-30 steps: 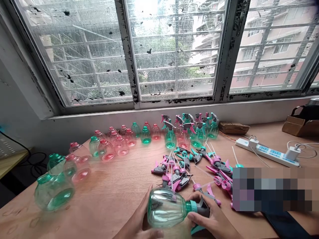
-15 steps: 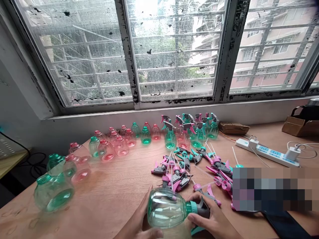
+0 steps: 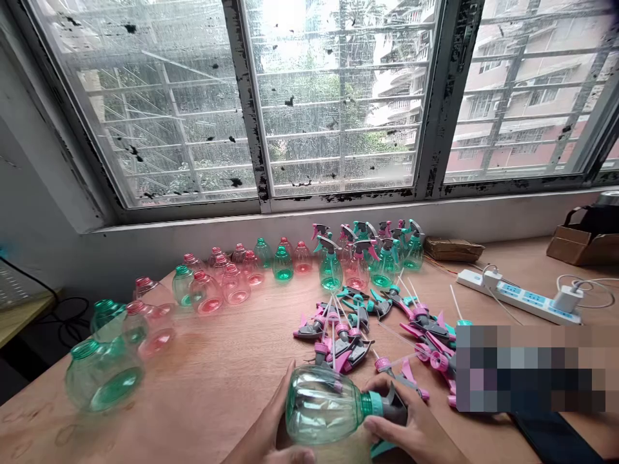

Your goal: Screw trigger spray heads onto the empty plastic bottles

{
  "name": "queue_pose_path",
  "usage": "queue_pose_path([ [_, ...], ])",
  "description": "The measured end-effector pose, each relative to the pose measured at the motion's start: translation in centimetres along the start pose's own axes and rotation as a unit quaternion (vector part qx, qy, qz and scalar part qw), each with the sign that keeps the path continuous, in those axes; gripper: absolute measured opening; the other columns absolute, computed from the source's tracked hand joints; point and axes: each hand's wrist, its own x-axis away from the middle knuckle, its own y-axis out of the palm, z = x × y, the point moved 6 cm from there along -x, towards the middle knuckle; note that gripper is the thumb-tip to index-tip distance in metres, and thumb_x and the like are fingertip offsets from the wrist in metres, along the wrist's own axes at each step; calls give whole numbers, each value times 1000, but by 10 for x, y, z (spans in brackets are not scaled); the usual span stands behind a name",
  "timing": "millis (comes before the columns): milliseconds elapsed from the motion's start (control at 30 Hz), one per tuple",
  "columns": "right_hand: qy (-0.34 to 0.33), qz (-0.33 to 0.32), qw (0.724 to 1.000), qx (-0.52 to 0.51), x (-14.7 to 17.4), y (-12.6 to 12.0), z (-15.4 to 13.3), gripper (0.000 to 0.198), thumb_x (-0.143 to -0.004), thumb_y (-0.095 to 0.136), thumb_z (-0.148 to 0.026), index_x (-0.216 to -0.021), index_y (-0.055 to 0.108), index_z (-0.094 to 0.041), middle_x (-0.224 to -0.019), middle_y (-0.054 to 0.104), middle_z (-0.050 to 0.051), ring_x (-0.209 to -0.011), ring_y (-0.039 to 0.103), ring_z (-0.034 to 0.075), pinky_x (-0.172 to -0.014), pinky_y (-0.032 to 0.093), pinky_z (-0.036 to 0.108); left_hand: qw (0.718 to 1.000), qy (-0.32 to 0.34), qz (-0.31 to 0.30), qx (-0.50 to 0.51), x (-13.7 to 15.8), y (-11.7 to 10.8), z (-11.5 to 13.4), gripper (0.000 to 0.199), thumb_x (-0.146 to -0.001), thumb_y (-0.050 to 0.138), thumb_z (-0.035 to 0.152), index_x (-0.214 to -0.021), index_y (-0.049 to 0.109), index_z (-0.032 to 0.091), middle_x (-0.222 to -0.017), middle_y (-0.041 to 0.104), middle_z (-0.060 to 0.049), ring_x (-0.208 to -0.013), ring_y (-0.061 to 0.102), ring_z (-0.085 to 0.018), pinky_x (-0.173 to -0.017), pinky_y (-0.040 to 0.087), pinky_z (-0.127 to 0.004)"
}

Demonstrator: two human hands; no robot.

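Observation:
A clear green spray bottle (image 3: pixel 323 405) lies sideways between my hands, low in the head view, its neck pointing right. Around its base and underside my left hand (image 3: pixel 271 425) is wrapped. My right hand (image 3: pixel 411 422) grips the grey and teal spray head (image 3: pixel 387 405), whose teal collar sits on the bottle's neck. Part of the trigger shows below the right fingers. Just beyond the bottle lie several loose pink and grey spray heads (image 3: pixel 345 341) with white tubes, and teal ones (image 3: pixel 360 299) behind them.
Open green and pink bottles (image 3: pixel 235 283) stand along the left and back of the wooden table (image 3: pixel 217 367). Several bottles with spray heads (image 3: pixel 385 264) stand by the wall. At right are a white power strip (image 3: pixel 520 296), a cardboard box (image 3: pixel 580 235) and a dark flat object (image 3: pixel 556 435).
Almost nothing differs. Both hands keep the same hold on the bottle and spray head, with only a very slight shift of the left thumb.

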Motion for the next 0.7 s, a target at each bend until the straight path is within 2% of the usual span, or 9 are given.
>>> queue_pose_path([
  [67,-2,9,1000,7,0,0,0,31,-75,81,-40,-94,68,-20,-85,65,0,-76,62,21,-67,51,28,1000,-5,-2,-1,1,0,1,99,-81,76,46,-158,20,24,-167,22,-7,-154,14,-33,-127,8,-43],
  [200,3,16,1000,-7,0,0,2,31,-78,78,-44,-95,67,-21,-78,65,-2,-65,64,19,-63,52,29,1000,-8,7,-1,4,0,4,102,-82,75,28,-159,8,32,-167,24,-2,-153,20,-31,-126,13,-44],
  [300,4,14,1000,-25,0,-1,2,31,-78,79,-43,-96,66,-21,-80,65,-2,-64,65,18,-63,52,29,1000,1,7,-5,4,0,6,102,-83,71,19,-158,4,35,-167,24,0,-153,20,-28,-126,10,-42],
  [367,2,13,1000,-28,0,-1,2,31,-78,80,-43,-95,66,-21,-81,64,-2,-64,64,18,-62,52,29,1000,6,4,1,3,0,5,104,-84,72,22,-158,1,34,-167,23,0,-154,19,-28,-127,7,-42],
  [433,1,13,1000,-22,0,-1,2,31,-77,80,-42,-95,66,-21,-81,64,-2,-66,64,18,-63,52,29,1000,11,-2,15,3,1,4,108,-83,76,32,-158,-1,31,-167,24,-3,-153,20,-29,-126,9,-43],
  [567,-8,14,1000,-3,0,-1,1,31,-77,80,-42,-94,68,-20,-83,64,-1,-72,62,20,-66,52,30,999,21,-13,21,2,2,1,105,-80,76,51,-159,12,27,-167,24,-5,-154,18,-32,-126,11,-42],
  [633,0,12,1000,-6,0,0,2,32,-77,80,-44,-95,67,-20,-81,63,-1,-70,62,19,-65,52,32,1000,16,-14,14,2,2,0,102,-81,76,49,-159,14,28,-167,23,-5,-154,17,-31,-126,12,-42],
  [700,6,15,1000,-8,0,1,3,34,-77,79,-46,-95,67,-20,-79,63,-2,-68,63,19,-65,52,33,1000,7,-8,4,1,2,0,104,-82,76,42,-159,7,30,-168,22,-4,-154,18,-29,-127,11,-41],
])
